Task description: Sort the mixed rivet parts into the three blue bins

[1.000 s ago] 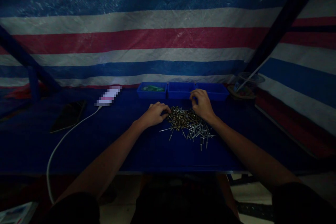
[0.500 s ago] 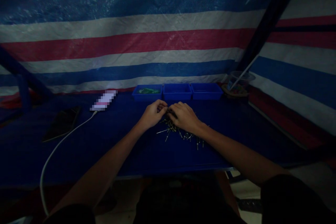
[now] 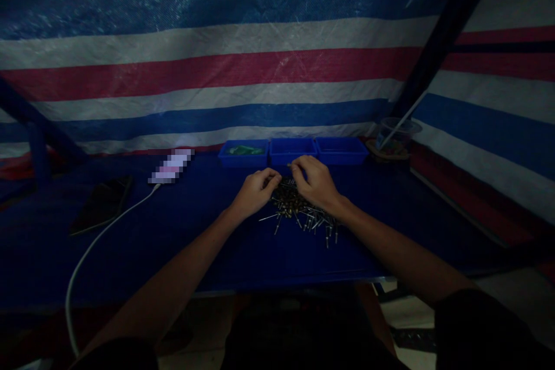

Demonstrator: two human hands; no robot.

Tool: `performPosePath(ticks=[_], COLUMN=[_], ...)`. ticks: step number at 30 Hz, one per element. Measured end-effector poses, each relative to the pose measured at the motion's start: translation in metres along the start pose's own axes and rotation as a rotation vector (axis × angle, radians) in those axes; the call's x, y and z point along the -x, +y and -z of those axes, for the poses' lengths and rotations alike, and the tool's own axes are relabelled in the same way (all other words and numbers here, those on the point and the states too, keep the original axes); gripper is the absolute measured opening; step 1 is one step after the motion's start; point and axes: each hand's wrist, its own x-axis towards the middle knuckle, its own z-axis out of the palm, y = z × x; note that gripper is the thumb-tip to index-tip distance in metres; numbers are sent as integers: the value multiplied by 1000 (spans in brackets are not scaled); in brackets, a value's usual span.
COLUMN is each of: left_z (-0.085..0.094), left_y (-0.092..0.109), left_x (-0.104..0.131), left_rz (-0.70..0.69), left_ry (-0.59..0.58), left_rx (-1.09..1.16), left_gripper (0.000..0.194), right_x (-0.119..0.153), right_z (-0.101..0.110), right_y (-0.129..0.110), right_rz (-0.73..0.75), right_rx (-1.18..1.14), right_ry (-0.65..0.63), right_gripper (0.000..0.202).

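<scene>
At a blue counter [image 3: 377,208] backed by a striped plastic sheet [image 3: 217,72], a person in dark sleeves works with both hands at a heap of small metal pins [image 3: 295,203]. The heap lies on the counter in front of the person, between and below the two hands, its brassy ends crowded in the middle and silver shanks splayed toward the near edge. The right hand [image 3: 318,182], above the far right part of the heap, pinches a small piece [image 3: 289,165] at the tips of thumb and forefinger; the light is too dim to make out its shape. The left hand [image 3: 255,192] is at the heap's left side, fingers curled and thumb close to the forefinger, a narrow gap at most; whether it grips anything cannot be told. Beyond the hands stand three blue trays in a row: the left tray [image 3: 243,160] contains something green [image 3: 243,150], with the middle tray [image 3: 280,157] and the right tray [image 3: 342,158] beside it. A clear plastic tub [image 3: 403,128] with a pale stick leaning in it stands at the far right. To the left, a lit phone [image 3: 172,166] trails a white cable [image 3: 93,250] near a dark flat device [image 3: 102,205].
</scene>
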Motion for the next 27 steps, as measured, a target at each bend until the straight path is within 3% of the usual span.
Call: performPosePath(ticks=[4, 7, 9, 11, 13, 15, 21, 24, 27], left_z=[9, 12, 11, 9, 6, 5, 6, 9, 10], left_y=[-3, -12, -22, -34, -44, -51, -50, -40, -29], left_x=[-3, -4, -5, -6, -9, -12, -20, -18, -15], left_rz=[-53, -66, -92, -132, -155, -154, -69, 70, 159], left_ry=[54, 38, -4, -71, -145, -183, -92, -13, -66], left_rx=[-101, -225, -303, -343, -353, -354, -236, 31, 351], left_gripper=[16, 16, 18, 22, 25, 23, 10, 14, 21], right_x=[-23, -54, -71, -77, -67, -47, -1, 1, 0], right_z=[31, 45, 43, 34, 22, 10, -15, -22, -23], right_y=[2, 16, 31, 46, 55, 59, 40, 22, 9], right_rz=[-10, -18, -31, -99, -147, -133, 1, 78, 150], right_rx=[-1, 117, 230, 346, 392, 352, 178, 119, 115], right_ry=[386, 488, 340, 48, -214, -328, -336, -298, -238], right_gripper=[20, 27, 25, 20, 24, 31, 28, 30, 25])
